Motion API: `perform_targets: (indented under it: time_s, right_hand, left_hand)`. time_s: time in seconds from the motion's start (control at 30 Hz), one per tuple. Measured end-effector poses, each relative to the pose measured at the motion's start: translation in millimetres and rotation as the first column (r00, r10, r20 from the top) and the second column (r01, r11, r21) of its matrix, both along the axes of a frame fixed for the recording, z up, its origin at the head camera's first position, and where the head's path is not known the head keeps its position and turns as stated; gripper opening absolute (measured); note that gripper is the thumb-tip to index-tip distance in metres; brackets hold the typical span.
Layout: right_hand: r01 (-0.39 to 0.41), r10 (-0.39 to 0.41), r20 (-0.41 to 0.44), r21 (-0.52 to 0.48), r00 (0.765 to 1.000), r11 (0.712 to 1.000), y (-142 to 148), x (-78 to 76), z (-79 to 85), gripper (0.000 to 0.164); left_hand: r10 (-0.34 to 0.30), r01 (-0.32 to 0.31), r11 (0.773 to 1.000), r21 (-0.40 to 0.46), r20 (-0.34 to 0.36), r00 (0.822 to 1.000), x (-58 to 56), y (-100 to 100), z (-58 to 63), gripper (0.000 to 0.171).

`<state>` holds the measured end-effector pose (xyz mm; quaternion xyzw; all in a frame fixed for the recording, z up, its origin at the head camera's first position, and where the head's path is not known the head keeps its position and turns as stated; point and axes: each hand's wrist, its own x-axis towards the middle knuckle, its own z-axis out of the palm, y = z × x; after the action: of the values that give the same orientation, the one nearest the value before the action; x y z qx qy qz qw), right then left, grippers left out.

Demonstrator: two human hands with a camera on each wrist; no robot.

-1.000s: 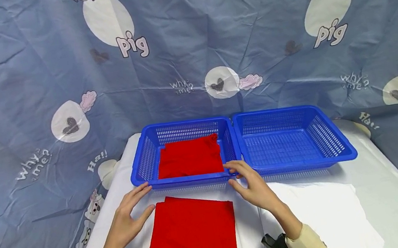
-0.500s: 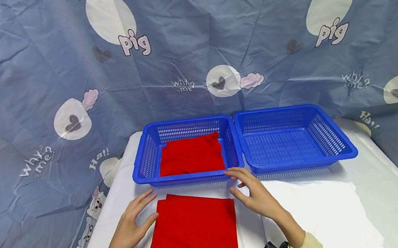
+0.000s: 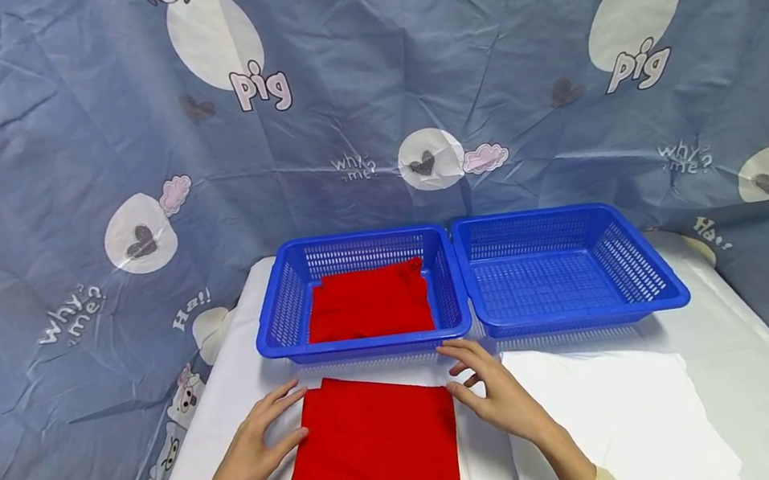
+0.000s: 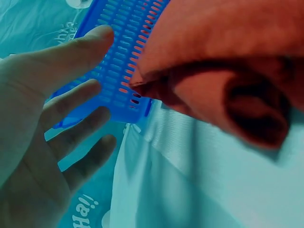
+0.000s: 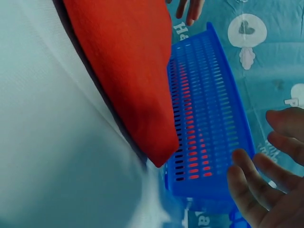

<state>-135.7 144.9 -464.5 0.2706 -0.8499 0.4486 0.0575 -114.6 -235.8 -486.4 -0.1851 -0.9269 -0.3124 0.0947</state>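
folded red cloth: it is lying flat on the white table cover (image 3: 484, 470), serving here as the landmark; the cloth (image 3: 379, 451) is showing stacked layers at its far left corner.
left hand: the left hand (image 3: 254, 444) is hovering at the cloth's left edge, thumb standing wide of the fingers, and is holding nothing.
right hand: the right hand (image 3: 496, 395) is hovering by the cloth's far right corner, fingers bending loosely, thumb standing apart, and is likewise holding nothing.
blue baskets: the left basket (image 3: 365, 344) is sitting just beyond the cloth, with red fabric (image 3: 371, 302) lying inside; the right basket (image 3: 584, 317) is standing beyond it and to its right.
white cloth: it (image 3: 620, 420) is spreading out to the red cloth's right.
step in hand: the hands seem to be framing the red cloth, not yet gripping it.
next move: handling it is probably calling for fingers sliding under both side edges, keeping the layers together.
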Motion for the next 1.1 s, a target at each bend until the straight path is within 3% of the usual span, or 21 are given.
perform_targets:
  time_s: [0.47, 0.6, 0.8, 1.0, 1.1]
  right_hand:
    - [-0.057, 0.059, 0.039, -0.041, 0.998, 0.998, 0, 7.7, -11.4, 0.047]
    - [-0.053, 0.053, 0.077, -0.001, 0.996, 0.999, -1, 8.9, -16.6, 0.047]
    - [-0.052, 0.05, 0.088, 0.023, 0.995, 0.998, -5, 14.1, -20.2, 0.048]
    - [-0.047, 0.043, 0.108, 0.031, 0.993, 0.998, -10, 20.0, -16.4, 0.052]
    - [-0.045, 0.034, 0.117, 0.089, 0.993, 0.995, -7, 16.4, -27.8, 0.055]
  left_hand:
    - [-0.018, 0.017, 0.999, 0.028, 0.034, 0.999, 3.9, -2, -13.7, 0.056]
    - [-0.005, 0.001, 1.0, 0.028, 0.117, 0.993, 6.0, -3, -13.8, 0.055]
    - [-0.01, -0.009, 0.998, 0.067, 0.279, 0.96, 6.5, -1, -13.1, 0.054]
    - [-0.036, 0.012, 0.996, 0.086, 0.283, 0.959, 5.0, 0, -12.4, 0.054]
    - [-0.071, 0.045, 0.994, 0.1, 0.273, 0.959, 4.1, 2, -11.3, 0.052]
